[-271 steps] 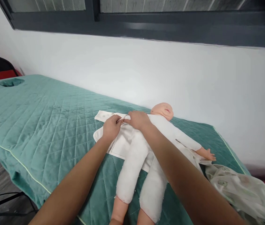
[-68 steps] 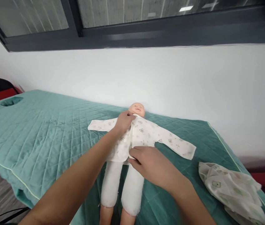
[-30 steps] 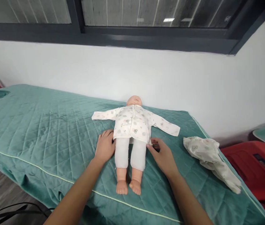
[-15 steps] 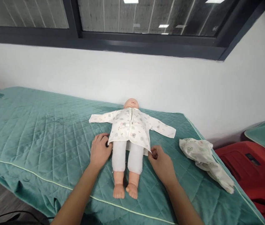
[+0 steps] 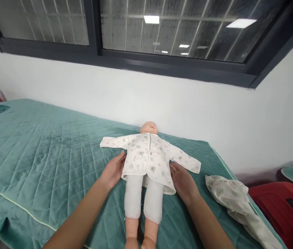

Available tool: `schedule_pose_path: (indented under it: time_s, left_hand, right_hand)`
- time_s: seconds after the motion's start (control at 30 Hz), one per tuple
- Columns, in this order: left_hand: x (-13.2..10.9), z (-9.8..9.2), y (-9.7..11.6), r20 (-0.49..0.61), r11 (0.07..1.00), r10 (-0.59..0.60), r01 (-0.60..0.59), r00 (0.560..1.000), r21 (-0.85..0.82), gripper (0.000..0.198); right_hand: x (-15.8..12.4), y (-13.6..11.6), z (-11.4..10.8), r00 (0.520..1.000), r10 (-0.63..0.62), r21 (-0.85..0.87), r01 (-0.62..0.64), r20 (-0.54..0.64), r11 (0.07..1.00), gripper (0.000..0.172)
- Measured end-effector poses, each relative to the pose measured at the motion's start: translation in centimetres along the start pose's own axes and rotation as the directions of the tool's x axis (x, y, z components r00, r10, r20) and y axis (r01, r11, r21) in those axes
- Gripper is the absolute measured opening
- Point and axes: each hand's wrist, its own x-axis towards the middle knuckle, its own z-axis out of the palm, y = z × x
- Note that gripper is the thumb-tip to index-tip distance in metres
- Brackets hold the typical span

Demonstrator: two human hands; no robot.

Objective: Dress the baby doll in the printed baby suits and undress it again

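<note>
A baby doll point(image 5: 151, 209) lies on its back on the green quilted cover point(image 5: 58, 148), its head toward the wall. It wears a white printed jacket point(image 5: 141, 157) with the sleeves spread out to both sides. My left hand point(image 5: 114, 168) rests along the jacket's left side, fingers stretched out, the tips partly behind the cloth. On the other side, under the right sleeve, my right hand point(image 5: 182, 179) lies flat against the jacket with its fingers extended. The doll's white cloth legs show below the hem, and its feet are cut off by the picture's edge.
A crumpled printed white garment point(image 5: 229, 195) lies at the right edge of the bed. Beyond that edge stands a red plastic object point(image 5: 278, 204). A white wall point(image 5: 105, 93) and a dark window frame point(image 5: 162, 65) rise behind the doll.
Both hands have left the jacket's lower corners and moved up along its sides, the fingers now straightened. The camera view has tilted up, so everything sits lower in the picture.
</note>
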Motion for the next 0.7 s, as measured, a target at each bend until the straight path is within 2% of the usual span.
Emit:
schedule_pose_path:
  time_s: [0.1, 0.23, 0.4, 0.57, 0.63, 0.7]
  left_hand:
    - [3.0, 1.5, 0.4, 0.069, 0.967, -0.131, 0.143, 0.989, -0.211, 0.042]
    - [6.8, 2.7, 0.5, 0.127, 0.931, -0.187, 0.217, 0.974, -0.294, 0.041]
    - [10.1, 3.8, 0.4, 0.120, 0.946, -0.141, 0.169, 0.983, -0.276, 0.039]
    - [11.3, 3.8, -0.1, 0.078, 0.947, -0.154, 0.170, 0.985, -0.272, 0.040]
    - [11.6, 3.2, 0.1, 0.058, 0.947, -0.106, 0.119, 0.993, -0.297, 0.039]
    - [12.1, 2.2, 0.7, -0.004, 0.947, 0.003, -0.004, 1.000, -0.321, 0.035]
  right_hand:
    - [2.5, -0.7, 2.5, 0.977, 0.197, 0.173, -0.207, 0.077, 0.963, 0.025]
    - [4.6, -1.8, 4.5, 0.968, 0.246, 0.290, -0.248, 0.043, 0.925, 0.034]
    - [7.3, -2.7, 3.7, 0.971, 0.240, 0.232, -0.233, -0.004, 0.944, 0.038]
    - [8.7, -1.9, 2.0, 0.986, 0.165, 0.156, -0.168, 0.032, 0.973, 0.038]
    - [8.8, -1.8, 1.8, 0.985, 0.172, 0.159, -0.174, 0.021, 0.972, 0.039]
    - [8.8, -1.9, 1.8, 0.983, 0.183, 0.185, -0.177, -0.017, 0.967, 0.037]
